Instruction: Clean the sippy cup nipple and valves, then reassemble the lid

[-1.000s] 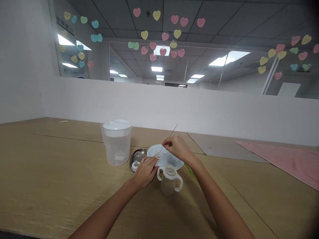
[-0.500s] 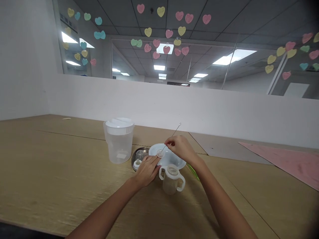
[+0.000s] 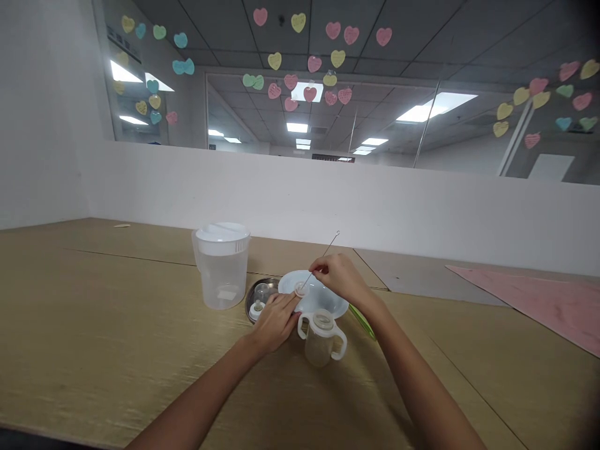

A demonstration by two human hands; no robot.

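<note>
My right hand (image 3: 341,276) pinches a thin wire brush (image 3: 332,242), its looped end pointing up and away. The brush's lower end reaches a small clear round piece (image 3: 301,289), and the bristles are too small to make out. My left hand (image 3: 277,317) has its fingers closed at the edge of that piece, over the white bowl (image 3: 338,305). Just in front of the bowl stands a clear two-handled baby bottle (image 3: 319,350), upright and without a lid. Left of the bowl, a metal tray (image 3: 250,299) bears a white-collared teat (image 3: 257,309) and a clear cap (image 3: 262,291).
A clear pitcher (image 3: 224,275) with a white lid stands left of the tray. Something long and green (image 3: 363,320) lies by my right forearm. A pink sheet (image 3: 529,297) lies at the right, and a white wall (image 3: 290,194) bounds the table behind.
The view has shifted slightly. Both hands keep nearly the same pose, with the brush still at the clear piece.
</note>
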